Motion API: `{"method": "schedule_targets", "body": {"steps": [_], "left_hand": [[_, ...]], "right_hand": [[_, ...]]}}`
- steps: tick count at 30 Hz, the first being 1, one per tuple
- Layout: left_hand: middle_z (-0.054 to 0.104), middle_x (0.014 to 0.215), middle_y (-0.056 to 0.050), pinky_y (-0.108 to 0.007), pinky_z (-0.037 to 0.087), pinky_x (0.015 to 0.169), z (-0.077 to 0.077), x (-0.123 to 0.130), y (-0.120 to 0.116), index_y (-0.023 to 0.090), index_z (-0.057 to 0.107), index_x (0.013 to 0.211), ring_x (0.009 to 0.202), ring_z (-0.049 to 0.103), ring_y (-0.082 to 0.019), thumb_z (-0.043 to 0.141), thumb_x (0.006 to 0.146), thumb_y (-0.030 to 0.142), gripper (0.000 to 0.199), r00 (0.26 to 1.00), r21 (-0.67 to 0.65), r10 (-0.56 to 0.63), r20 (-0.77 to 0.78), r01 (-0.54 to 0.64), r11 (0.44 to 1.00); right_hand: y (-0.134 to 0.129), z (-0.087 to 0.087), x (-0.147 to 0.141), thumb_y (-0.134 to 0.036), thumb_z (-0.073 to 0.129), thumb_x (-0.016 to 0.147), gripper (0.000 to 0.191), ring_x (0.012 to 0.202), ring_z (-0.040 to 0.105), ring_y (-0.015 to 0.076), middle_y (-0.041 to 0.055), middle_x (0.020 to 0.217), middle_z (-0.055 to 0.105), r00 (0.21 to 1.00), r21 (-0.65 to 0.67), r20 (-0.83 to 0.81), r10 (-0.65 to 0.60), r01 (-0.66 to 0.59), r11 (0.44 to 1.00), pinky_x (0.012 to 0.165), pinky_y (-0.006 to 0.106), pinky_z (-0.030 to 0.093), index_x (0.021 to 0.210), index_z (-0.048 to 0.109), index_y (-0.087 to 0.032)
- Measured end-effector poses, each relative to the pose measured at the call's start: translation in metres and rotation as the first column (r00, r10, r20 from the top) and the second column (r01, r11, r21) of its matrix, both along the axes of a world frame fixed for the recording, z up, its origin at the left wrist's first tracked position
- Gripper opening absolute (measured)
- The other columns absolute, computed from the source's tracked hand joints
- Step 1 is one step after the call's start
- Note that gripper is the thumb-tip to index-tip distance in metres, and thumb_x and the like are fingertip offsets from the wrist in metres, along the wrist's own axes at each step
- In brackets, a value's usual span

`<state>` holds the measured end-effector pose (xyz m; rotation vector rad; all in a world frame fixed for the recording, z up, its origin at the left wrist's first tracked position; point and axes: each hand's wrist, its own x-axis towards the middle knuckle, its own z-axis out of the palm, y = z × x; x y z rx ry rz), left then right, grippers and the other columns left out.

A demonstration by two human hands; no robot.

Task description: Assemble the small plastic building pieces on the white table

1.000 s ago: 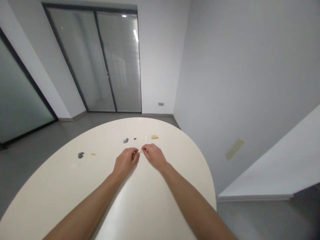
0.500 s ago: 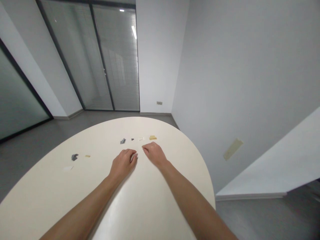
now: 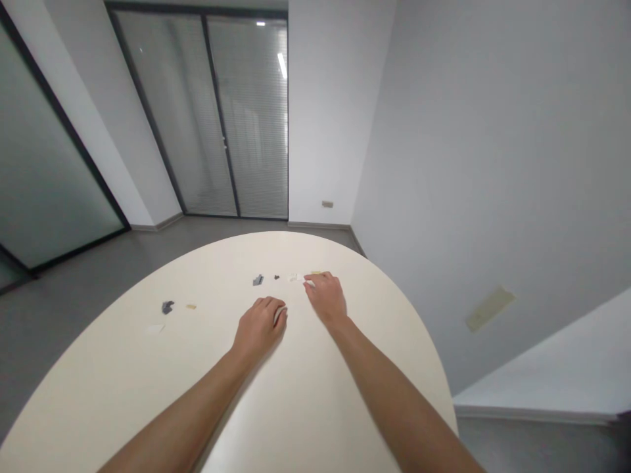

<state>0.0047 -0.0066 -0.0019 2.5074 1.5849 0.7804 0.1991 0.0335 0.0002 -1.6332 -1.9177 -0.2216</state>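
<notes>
My left hand [image 3: 261, 326] rests on the round table [image 3: 300, 381], fingers loosely curled and thumb a little apart from them, with nothing visible in it. Farther forward, my right hand [image 3: 326, 295] reaches over the tabletop, its thumb and forefinger apart. Its fingertips are beside a small group of white scraps [image 3: 294, 278]. Behind that hand lies a yellowish piece [image 3: 315, 272], partly hidden by the fingers. To the left of the white scraps are a tiny dark piece [image 3: 277, 277] and a small grey cluster [image 3: 257, 280].
At the table's left lie a dark grey crumpled piece [image 3: 168, 307], a small yellowish strip [image 3: 191, 306] and a white scrap [image 3: 156, 328]. A wall [image 3: 493, 164] stands close on the right. Beyond the table are glass panels with blinds [image 3: 256, 131].
My right hand has moved forward and right to the white scraps, and its pinched fingers have parted. My left hand stays nearly in place. The view has turned slightly left.
</notes>
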Motion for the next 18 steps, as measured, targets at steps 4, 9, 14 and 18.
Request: {"method": "schedule_targets", "body": {"steps": [4, 9, 14, 18], "left_hand": [[0.07, 0.105, -0.005, -0.033, 0.045, 0.086, 0.001, 0.0, 0.0, 0.022, 0.065, 0.101, 0.102, 0.059, -0.021, 0.046, 0.095, 0.029, 0.021, 1.0, -0.017, -0.009, 0.011, 0.009, 1.0], [0.07, 0.104, -0.004, -0.032, 0.045, 0.086, -0.001, 0.0, 0.0, 0.022, 0.065, 0.1, 0.101, 0.059, -0.02, 0.047, 0.095, 0.028, 0.019, 1.0, -0.017, -0.013, 0.027, 0.013, 1.0], [0.07, 0.103, -0.003, -0.033, 0.045, 0.086, -0.001, 0.0, 0.002, 0.022, 0.065, 0.1, 0.101, 0.059, -0.02, 0.047, 0.096, 0.027, 0.019, 0.999, -0.015, -0.016, 0.043, 0.017, 1.0], [0.07, 0.105, -0.004, -0.033, 0.045, 0.087, -0.001, 0.0, 0.002, 0.023, 0.065, 0.101, 0.103, 0.058, -0.02, 0.046, 0.096, 0.027, 0.02, 0.999, -0.029, -0.018, 0.034, 0.019, 0.999]], "right_hand": [[0.009, 0.002, -0.001, -0.025, 0.058, 0.094, 0.018, 0.107, 0.056, 0.022, 0.0057, 0.107, 0.074, 1.0, -0.025, 0.027, -0.008, 0.009, 1.0, 0.092, 0.037, 0.039, 0.107, 0.071, -0.023], [0.021, 0.001, -0.003, -0.026, 0.059, 0.093, 0.017, 0.109, 0.055, 0.0217, 0.0051, 0.103, 0.074, 0.998, -0.046, 0.053, -0.037, 0.039, 0.998, 0.093, 0.038, 0.035, 0.105, 0.071, -0.024], [0.027, -0.003, -0.003, -0.026, 0.059, 0.093, 0.015, 0.109, 0.054, 0.0218, 0.0046, 0.1, 0.074, 0.998, -0.029, 0.066, -0.024, 0.026, 0.999, 0.094, 0.038, 0.033, 0.103, 0.071, -0.024], [0.029, -0.004, -0.005, -0.027, 0.059, 0.094, 0.015, 0.11, 0.053, 0.0225, 0.0062, 0.101, 0.073, 0.998, -0.043, 0.066, -0.017, 0.02, 0.999, 0.095, 0.039, 0.032, 0.102, 0.072, -0.024]]}}
